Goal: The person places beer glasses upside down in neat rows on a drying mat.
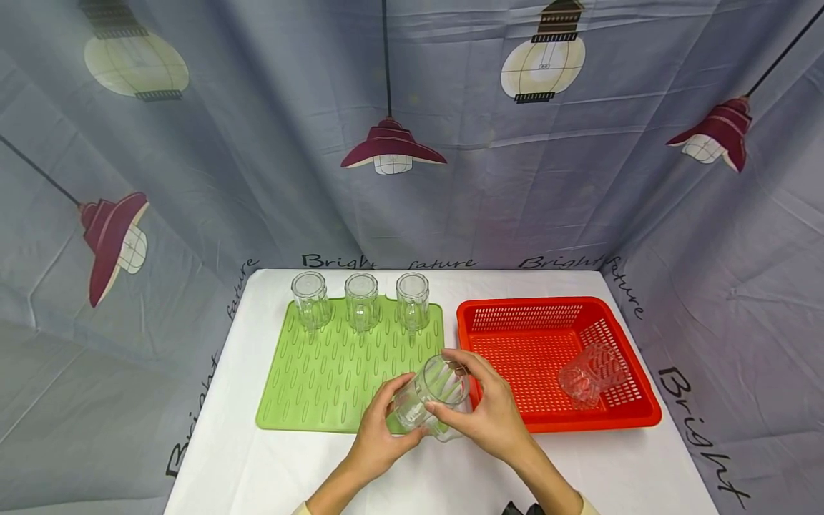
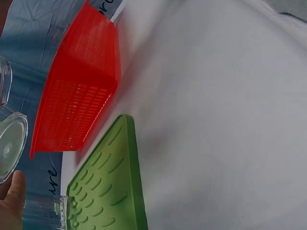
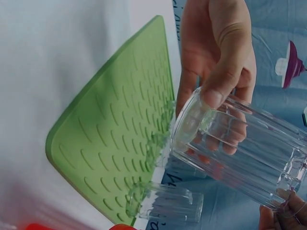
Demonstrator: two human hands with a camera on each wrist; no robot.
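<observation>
Both hands hold a clear glass mug (image 1: 412,406) tilted over the mat's front right corner. Around its lower end, the left hand (image 1: 378,435) curls fingers and thumb; in the right wrist view that thumb (image 3: 213,96) presses near the mug's thick base. My right hand (image 1: 492,415) grips the other end, thumb and fingers on opposite sides of the rim. The mug's handle (image 1: 447,433) points down toward the front. On the green ribbed mat (image 1: 322,386), three similar glass mugs stand in a row along the back edge, the nearest to the basket being this mug (image 1: 413,304).
A red perforated basket (image 1: 508,422) stands right of the mat, with one clear glass mug (image 1: 589,375) lying tilted at its right side. White cloth (image 1: 257,472) covers the table. Grey printed curtains (image 1: 450,207) hang at the back and sides. A dark object (image 1: 524,509) shows at the front edge.
</observation>
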